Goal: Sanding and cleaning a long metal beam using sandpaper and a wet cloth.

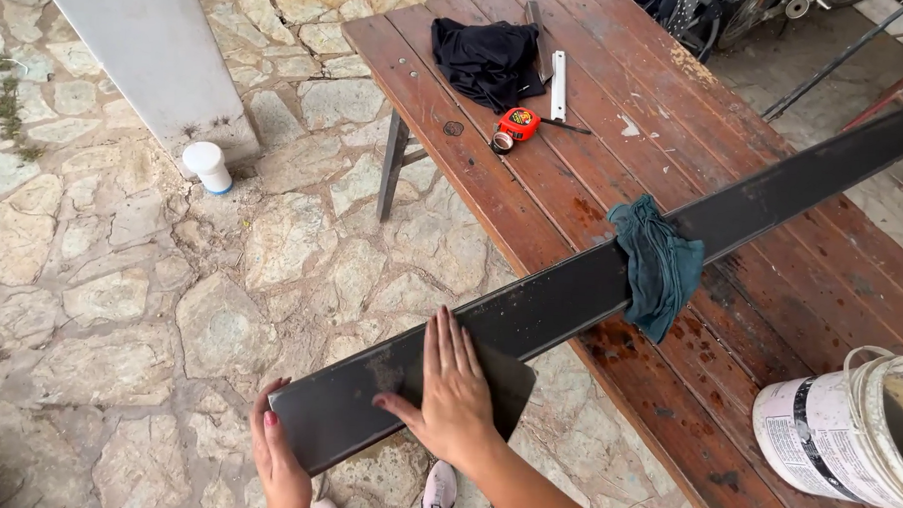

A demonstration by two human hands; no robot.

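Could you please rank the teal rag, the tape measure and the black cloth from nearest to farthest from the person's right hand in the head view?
From the right hand, flat on the dark metal beam:
1. Teal rag, draped over the beam, up and to the right.
2. Tape measure, farther up the wooden table.
3. Black cloth, at the table's far end.
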